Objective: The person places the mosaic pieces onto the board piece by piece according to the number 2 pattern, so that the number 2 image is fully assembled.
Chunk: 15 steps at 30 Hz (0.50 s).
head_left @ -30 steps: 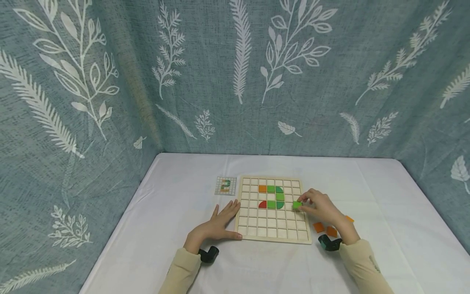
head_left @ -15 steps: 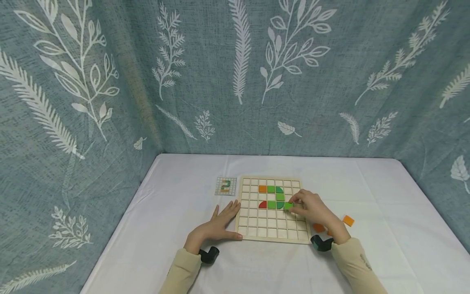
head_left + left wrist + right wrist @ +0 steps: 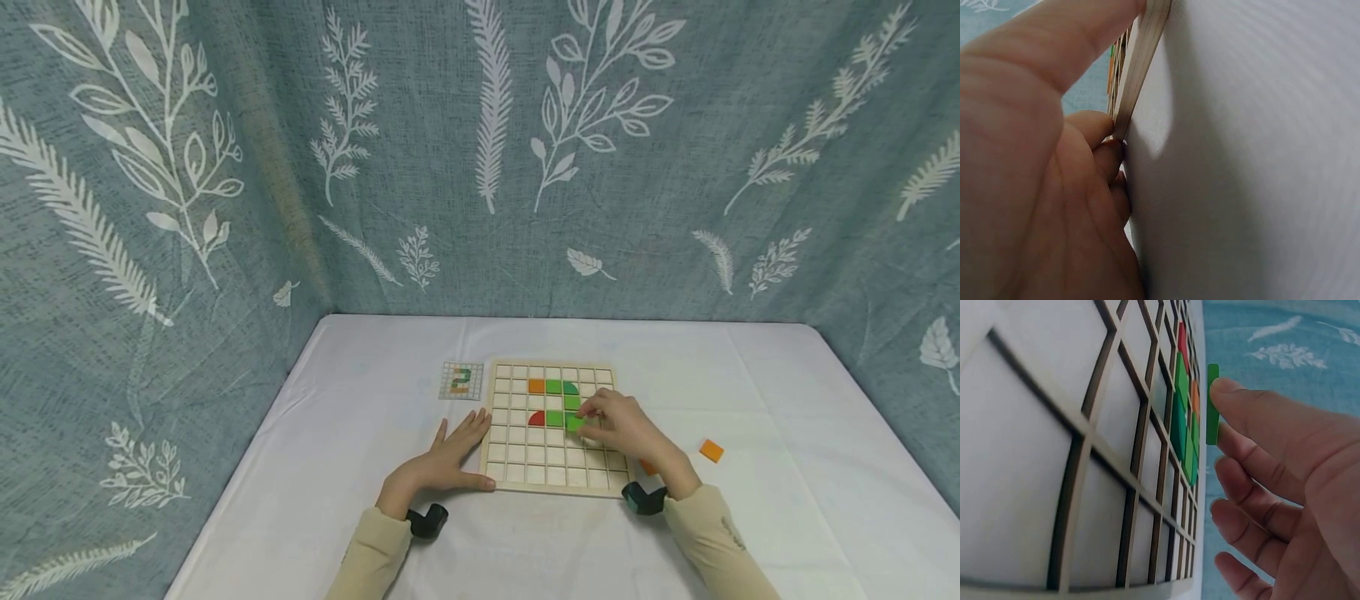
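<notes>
My right hand (image 3: 621, 423) pinches a green square tile (image 3: 1212, 403) between thumb and forefinger, its other fingers loosely bent. The tile is just above the wooden grid board (image 3: 536, 477), overlapping the lower right of the coloured pieces in the head view. Set in the grid are an orange tile (image 3: 536, 386), a red rounded piece (image 3: 537, 418), and several green squares and dark green rounded pieces. My left hand (image 3: 442, 462) lies with fingers spread at the board's left side, fingertips and thumb right at its edge. The left wrist view shows the thumb (image 3: 1085, 44) along the board's side.
A small pattern card (image 3: 461, 381) with a coloured figure on a grid lies left of the board. Right of the board is an orange tile (image 3: 711, 451); another orange tile (image 3: 648, 468) shows partly behind my right wrist. White cloth covers the table; a patterned curtain (image 3: 450, 208) hangs behind.
My right hand has moved left across the board with the green tile, from the right-hand columns to the coloured pieces. The left hand has stayed in place.
</notes>
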Each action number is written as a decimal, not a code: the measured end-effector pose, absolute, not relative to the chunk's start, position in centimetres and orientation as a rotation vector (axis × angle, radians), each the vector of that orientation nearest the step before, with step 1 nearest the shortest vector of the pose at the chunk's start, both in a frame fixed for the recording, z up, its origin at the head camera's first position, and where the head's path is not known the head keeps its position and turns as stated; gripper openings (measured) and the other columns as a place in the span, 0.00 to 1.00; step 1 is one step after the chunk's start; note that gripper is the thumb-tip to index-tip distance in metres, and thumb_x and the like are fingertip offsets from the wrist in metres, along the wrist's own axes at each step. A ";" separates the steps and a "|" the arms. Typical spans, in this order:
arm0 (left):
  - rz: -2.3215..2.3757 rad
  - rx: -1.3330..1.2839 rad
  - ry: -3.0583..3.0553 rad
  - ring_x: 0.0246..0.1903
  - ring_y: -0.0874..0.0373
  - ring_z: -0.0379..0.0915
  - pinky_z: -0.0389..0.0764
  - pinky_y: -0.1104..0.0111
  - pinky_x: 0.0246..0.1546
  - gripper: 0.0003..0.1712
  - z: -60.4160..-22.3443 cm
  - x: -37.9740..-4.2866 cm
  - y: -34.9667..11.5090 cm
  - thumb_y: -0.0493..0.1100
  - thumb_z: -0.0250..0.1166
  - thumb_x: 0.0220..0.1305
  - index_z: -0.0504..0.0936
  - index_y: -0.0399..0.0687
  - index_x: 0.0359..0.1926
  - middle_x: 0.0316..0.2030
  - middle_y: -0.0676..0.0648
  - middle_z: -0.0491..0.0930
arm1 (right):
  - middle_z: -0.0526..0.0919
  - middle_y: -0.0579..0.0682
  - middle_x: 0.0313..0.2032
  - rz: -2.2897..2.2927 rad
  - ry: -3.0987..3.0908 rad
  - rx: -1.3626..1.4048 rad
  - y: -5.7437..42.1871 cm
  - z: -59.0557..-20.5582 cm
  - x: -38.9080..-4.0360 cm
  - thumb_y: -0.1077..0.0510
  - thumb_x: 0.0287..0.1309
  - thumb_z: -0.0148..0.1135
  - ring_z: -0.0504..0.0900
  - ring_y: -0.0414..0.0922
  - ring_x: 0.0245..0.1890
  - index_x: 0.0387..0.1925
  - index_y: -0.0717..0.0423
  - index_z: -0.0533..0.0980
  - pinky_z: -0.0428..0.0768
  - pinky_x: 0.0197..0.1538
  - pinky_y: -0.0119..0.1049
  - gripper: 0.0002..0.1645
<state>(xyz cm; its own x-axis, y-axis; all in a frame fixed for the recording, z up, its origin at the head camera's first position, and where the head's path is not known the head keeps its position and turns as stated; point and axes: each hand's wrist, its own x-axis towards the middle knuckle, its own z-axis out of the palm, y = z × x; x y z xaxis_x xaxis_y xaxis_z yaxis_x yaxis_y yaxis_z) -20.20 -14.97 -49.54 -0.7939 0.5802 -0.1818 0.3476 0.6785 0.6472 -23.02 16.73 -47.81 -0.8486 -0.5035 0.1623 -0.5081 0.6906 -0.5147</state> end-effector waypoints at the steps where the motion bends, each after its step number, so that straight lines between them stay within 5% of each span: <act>1: 0.863 0.728 2.519 0.72 0.48 0.29 0.24 0.45 0.67 0.59 -49.5 -20.2 -15.0 0.59 0.68 0.51 0.43 0.43 0.72 0.73 0.43 0.39 | 0.78 0.45 0.34 0.877 -2.877 0.869 16.6 -47.8 -23.0 0.52 0.52 0.67 0.74 0.42 0.34 0.38 0.55 0.80 0.69 0.42 0.43 0.13; 15: 0.868 0.724 2.514 0.72 0.48 0.28 0.24 0.45 0.67 0.59 -49.4 -20.2 -14.9 0.59 0.68 0.51 0.43 0.43 0.72 0.73 0.43 0.39 | 0.78 0.44 0.34 0.852 -2.876 0.896 14.9 -47.9 -22.9 0.52 0.51 0.68 0.75 0.41 0.35 0.37 0.53 0.80 0.66 0.41 0.39 0.13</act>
